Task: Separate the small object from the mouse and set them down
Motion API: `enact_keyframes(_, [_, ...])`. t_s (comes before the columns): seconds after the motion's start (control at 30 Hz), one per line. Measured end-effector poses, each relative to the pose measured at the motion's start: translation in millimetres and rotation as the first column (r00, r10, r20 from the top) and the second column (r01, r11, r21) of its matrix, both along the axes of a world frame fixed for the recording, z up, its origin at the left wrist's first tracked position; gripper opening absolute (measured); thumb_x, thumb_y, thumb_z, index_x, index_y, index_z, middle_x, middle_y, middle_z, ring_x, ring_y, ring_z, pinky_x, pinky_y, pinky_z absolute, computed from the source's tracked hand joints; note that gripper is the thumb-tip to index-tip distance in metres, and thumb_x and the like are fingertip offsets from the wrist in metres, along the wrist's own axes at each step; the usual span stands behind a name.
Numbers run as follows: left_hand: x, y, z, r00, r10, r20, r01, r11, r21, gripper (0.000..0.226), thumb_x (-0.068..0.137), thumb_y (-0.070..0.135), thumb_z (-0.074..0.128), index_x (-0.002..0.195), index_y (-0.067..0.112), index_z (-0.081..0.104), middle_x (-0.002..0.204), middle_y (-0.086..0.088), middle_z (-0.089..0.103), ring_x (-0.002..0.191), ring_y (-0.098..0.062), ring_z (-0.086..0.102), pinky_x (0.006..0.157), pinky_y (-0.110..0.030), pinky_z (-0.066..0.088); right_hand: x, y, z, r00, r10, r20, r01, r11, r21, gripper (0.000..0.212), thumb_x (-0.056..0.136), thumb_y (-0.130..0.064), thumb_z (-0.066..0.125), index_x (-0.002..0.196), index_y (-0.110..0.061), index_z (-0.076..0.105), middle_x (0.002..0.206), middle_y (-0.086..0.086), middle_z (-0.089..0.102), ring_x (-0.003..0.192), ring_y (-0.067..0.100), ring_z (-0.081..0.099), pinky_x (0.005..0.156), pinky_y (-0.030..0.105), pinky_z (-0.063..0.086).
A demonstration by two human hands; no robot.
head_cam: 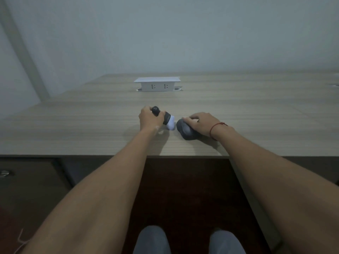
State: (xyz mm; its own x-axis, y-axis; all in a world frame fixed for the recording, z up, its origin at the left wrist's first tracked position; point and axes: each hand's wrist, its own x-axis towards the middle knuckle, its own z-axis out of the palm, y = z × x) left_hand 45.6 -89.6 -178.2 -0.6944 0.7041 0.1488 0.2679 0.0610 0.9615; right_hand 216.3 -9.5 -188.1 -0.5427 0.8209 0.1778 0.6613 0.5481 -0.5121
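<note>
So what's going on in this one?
A person at a wooden desk grips a black-handled tool in the left hand, its white tip angled down beside a dark rounded object. The right hand curls over that object, holding it on the desk. A white socket box stands farther back.

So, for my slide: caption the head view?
Left hand grips a black-and-white tool; right hand holds a dark rounded object.

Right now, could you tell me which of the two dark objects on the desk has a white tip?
The black tool gripped by the left hand; the rounded object under the right hand is dark all over.
</note>
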Motion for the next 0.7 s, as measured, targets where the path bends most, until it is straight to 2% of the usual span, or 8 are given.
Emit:
enact_keyframes(0.13, [12,-6,5,0.961,-0.172,0.216,0.178,0.984,-0.006,0.011,0.086,0.007,0.068,0.089,0.003,0.058,0.108,-0.022,0.064,0.089,-0.032,0.069,0.071,-0.04,0.063,-8,-2,-4,0.995,-0.097,0.008,0.096,0.99,0.099,0.049,0.095,-0.054,0.035,0.108,-0.02,0.068,0.113,0.013,0.067,0.097,0.032,0.059,0.083,0.038,0.046])
enact_keyframes(0.2, [9,-14,12,0.909,-0.266,0.321,0.296,0.954,-0.049,0.017,0.086,0.003,0.068,0.097,-0.002,0.056,0.106,-0.025,0.064,0.081,-0.029,0.07,0.059,-0.033,0.062,-12,-3,-7,0.989,-0.151,0.008,0.149,0.982,0.115,0.051,0.096,-0.052,0.032,0.109,-0.017,0.066,0.112,0.016,0.066,0.096,0.034,0.059,0.084,0.04,0.046])
enact_keyframes(0.27, [3,-22,17,0.883,-0.314,0.349,0.377,0.917,-0.129,0.034,0.085,0.003,0.069,0.113,-0.008,0.052,0.107,-0.026,0.062,0.076,-0.028,0.07,0.05,-0.028,0.06,-15,-3,-8,0.984,-0.18,0.019,0.176,0.977,0.116,0.052,0.096,-0.051,0.03,0.109,-0.015,0.065,0.112,0.017,0.065,0.096,0.034,0.059,0.084,0.039,0.046])
enact_keyframes(0.37, [4,-17,11,0.903,-0.277,0.328,0.319,0.944,-0.082,0.029,0.085,0.003,0.069,0.108,-0.008,0.055,0.108,-0.024,0.062,0.084,-0.029,0.069,0.055,-0.03,0.062,-16,-3,-6,0.982,-0.187,0.021,0.184,0.977,0.103,0.052,0.096,-0.051,0.029,0.109,-0.015,0.065,0.113,0.018,0.064,0.098,0.035,0.058,0.085,0.04,0.045])
enact_keyframes(0.5, [21,1,1,0.978,-0.028,0.208,0.027,1.0,0.006,0.012,0.084,0.007,0.07,0.08,0.001,0.06,0.108,-0.023,0.066,0.096,-0.035,0.069,0.078,-0.045,0.062,-15,-2,-8,0.983,-0.185,0.011,0.183,0.978,0.1,0.052,0.096,-0.051,0.031,0.108,-0.015,0.065,0.112,0.017,0.065,0.094,0.033,0.058,0.082,0.038,0.045])
enact_keyframes(0.57, [20,2,3,0.968,-0.093,0.234,0.097,0.995,-0.007,0.017,0.085,0.007,0.069,0.073,0.005,0.057,0.104,-0.023,0.067,0.089,-0.034,0.071,0.066,-0.041,0.063,-15,-2,-8,0.979,-0.204,0.019,0.201,0.974,0.101,0.053,0.096,-0.051,0.029,0.11,-0.014,0.064,0.113,0.017,0.065,0.096,0.034,0.058,0.081,0.038,0.043])
enact_keyframes(0.63, [10,-3,7,0.918,-0.268,0.293,0.291,0.956,-0.036,0.011,0.086,0.006,0.069,0.084,0.002,0.059,0.101,-0.023,0.068,0.077,-0.028,0.074,0.053,-0.031,0.061,-16,0,-7,0.975,-0.221,0.03,0.217,0.971,0.098,0.055,0.097,-0.052,0.028,0.113,-0.014,0.063,0.115,0.018,0.064,0.1,0.035,0.058,0.083,0.039,0.043])
enact_keyframes(0.7, [2,-11,8,0.884,-0.342,0.32,0.377,0.925,-0.054,0.02,0.086,0.006,0.07,0.1,-0.004,0.058,0.1,-0.023,0.068,0.07,-0.025,0.075,0.052,-0.027,0.059,-17,-1,-6,0.975,-0.219,0.032,0.216,0.973,0.081,0.057,0.096,-0.055,0.026,0.116,-0.015,0.062,0.118,0.018,0.063,0.102,0.036,0.057,0.085,0.04,0.042])
